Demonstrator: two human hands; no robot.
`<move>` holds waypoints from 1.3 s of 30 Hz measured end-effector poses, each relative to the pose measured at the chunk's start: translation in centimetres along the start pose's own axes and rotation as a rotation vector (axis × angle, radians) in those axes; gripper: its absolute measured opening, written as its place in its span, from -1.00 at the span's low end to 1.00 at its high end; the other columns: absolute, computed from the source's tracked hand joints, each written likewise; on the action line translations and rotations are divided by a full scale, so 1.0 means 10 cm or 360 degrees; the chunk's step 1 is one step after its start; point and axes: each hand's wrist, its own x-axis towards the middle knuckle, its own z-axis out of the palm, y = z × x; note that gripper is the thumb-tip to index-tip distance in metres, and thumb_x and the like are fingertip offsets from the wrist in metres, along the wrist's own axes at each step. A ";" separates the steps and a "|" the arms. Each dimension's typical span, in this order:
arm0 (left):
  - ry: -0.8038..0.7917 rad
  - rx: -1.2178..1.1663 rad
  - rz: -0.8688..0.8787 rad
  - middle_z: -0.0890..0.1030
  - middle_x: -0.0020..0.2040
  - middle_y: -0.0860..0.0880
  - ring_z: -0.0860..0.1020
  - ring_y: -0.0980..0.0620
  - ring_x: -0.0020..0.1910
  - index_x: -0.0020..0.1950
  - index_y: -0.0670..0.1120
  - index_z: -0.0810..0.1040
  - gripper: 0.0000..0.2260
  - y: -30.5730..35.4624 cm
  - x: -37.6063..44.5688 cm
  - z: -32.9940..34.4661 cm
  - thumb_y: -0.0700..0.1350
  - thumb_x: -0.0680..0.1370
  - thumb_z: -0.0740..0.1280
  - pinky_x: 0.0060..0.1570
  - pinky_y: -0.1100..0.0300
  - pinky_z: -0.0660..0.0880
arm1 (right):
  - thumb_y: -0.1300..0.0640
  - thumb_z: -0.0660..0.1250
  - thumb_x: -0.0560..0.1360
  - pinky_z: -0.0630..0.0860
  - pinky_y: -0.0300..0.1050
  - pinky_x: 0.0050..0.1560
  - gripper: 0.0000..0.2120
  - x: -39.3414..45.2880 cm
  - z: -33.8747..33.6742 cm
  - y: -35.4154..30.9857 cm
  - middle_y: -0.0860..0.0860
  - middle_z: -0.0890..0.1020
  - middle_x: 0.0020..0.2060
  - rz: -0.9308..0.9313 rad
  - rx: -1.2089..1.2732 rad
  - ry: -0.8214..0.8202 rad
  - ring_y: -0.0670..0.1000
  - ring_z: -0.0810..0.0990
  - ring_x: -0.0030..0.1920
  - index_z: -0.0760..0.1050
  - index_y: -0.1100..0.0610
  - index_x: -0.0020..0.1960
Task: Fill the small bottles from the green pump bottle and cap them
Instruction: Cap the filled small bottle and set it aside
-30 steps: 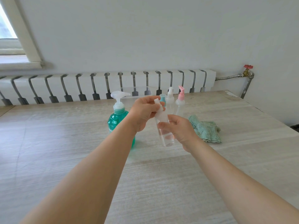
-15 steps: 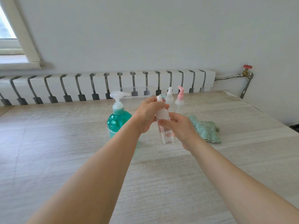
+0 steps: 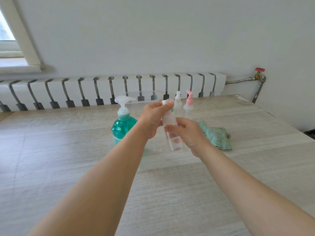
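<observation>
Head view. Left hand (image 3: 153,119) pinches the cap (image 3: 167,103) at the top of the small bottle (image 3: 171,132), fingers curled round it. Right hand (image 3: 186,133) grips the bottle body, thumb across the front, fingers wrapped behind. Bottle is held up in the air, in front of and just right of the pump bottle (image 3: 123,124), roughly upright, leaning a little.

Change: a second ago the bottle leaned more and the left hand sat lower on the neck. Now the bottle is straighter and the left fingers are right at the top. Reads as a twist on the cap, though whether it goes on or comes off I cannot tell. A little clear liquid sits at the bottom, so probably capping after a fill. Cap seating is hidden by the fingers.

Two more small bottles, white-topped (image 3: 178,103) and pink-topped (image 3: 188,104), stand behind the held bottle, right of the pump bottle. Cloth (image 3: 215,136) lies on the table (image 3: 68,150), further right. Clear tray (image 3: 143,97) behind the pump bottle.

Task looks early: one bottle in hand, others likely still to do.
</observation>
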 end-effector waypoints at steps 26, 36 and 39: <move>-0.0020 0.0076 0.0027 0.63 -0.14 -0.06 0.56 -0.02 -0.06 -0.08 -0.10 0.59 -0.93 -0.08 0.00 0.04 -0.19 0.53 0.31 0.14 -0.01 0.49 | 0.03 0.48 0.38 0.51 -0.03 0.08 -0.81 -0.01 -0.09 0.14 -0.03 0.69 -0.18 0.0096 0.0056 -0.0120 -0.03 0.65 -0.09 0.64 0.07 -0.05; 0.0167 0.0785 -0.0060 0.59 -0.01 -0.08 0.53 -0.03 -0.01 -0.09 -0.09 0.54 -0.77 -0.55 0.17 0.54 -0.31 0.54 0.13 -0.17 0.24 0.43 | 0.11 0.48 0.36 0.50 -0.10 -0.09 -0.78 -0.06 -0.55 0.35 -0.02 0.60 -0.18 0.0037 0.0004 0.0448 -0.02 0.58 -0.13 0.58 0.15 -0.03; -0.0238 0.1313 0.0005 0.56 0.13 -0.14 0.52 -0.13 0.06 0.12 -0.11 0.54 -0.68 -0.73 0.21 0.77 -0.35 0.54 0.09 -0.08 0.11 0.44 | 0.13 0.49 0.35 0.41 -0.20 -0.25 -0.83 -0.05 -0.73 0.42 -0.04 0.47 -0.33 0.0042 -0.0041 0.0647 -0.09 0.46 -0.27 0.51 0.14 -0.18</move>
